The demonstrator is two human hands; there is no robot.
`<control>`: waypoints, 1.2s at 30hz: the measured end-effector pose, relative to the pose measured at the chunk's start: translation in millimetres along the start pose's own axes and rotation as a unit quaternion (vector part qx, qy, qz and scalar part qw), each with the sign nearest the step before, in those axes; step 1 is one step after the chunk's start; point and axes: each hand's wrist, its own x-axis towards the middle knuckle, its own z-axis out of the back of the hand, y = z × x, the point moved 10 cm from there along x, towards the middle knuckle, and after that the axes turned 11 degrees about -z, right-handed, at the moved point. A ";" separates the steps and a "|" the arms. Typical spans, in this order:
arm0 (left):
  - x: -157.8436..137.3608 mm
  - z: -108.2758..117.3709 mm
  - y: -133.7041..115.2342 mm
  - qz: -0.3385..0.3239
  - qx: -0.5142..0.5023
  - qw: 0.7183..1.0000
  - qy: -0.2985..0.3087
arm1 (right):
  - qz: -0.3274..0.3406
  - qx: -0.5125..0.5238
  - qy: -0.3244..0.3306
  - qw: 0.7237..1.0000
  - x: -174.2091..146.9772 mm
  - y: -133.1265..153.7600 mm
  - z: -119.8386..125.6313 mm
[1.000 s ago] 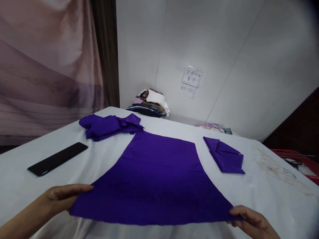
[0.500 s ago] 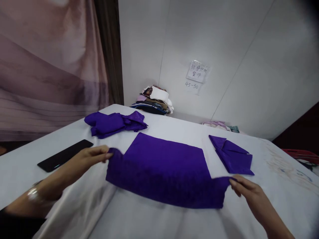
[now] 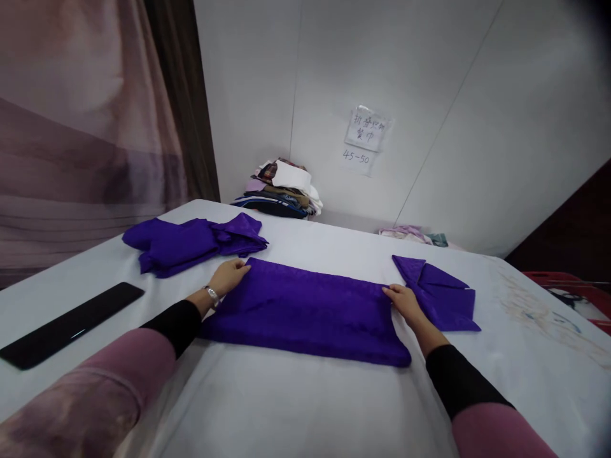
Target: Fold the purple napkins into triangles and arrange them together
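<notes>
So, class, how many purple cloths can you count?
3 at least: the held cloth in the middle, the folded cloth on the right, and the heap on the left, which may hide more.

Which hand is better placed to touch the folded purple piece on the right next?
Probably the right hand, holding the purple cloth close beside that folded piece; the left hand holds the opposite corner, farther away.

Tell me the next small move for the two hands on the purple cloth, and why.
I'd probably let go of the far corners and smooth the near edge flat. The left hand and right hand hold the outstretched purple cloth by those corners, and its near edge looks rounded and puffy rather than sharply creased.
</notes>
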 end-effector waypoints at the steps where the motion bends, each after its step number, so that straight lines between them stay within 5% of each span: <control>1: 1.6 -3.0 2.4 0.003 0.023 1.000 0.002 | 0.008 -0.016 -0.005 1.000 5.1 0.7 -3.3; 14: 0.9 -14.1 0.9 0.020 0.186 0.982 0.032 | 0.024 -0.160 -0.059 0.985 33.2 8.9 -21.0; 27: 3.7 -5.3 5.5 0.010 0.185 0.982 0.022 | 0.042 -0.186 -0.078 0.979 25.2 16.6 -21.5; 32: -32.1 0.6 -25.8 -0.104 0.164 0.981 0.002 | 0.197 -0.161 -0.052 0.966 -36.4 54.3 -38.6; 36: -93.0 -36.4 -89.2 -0.277 0.121 0.952 0.047 | 0.276 -0.173 0.083 0.942 -124.7 95.6 -98.9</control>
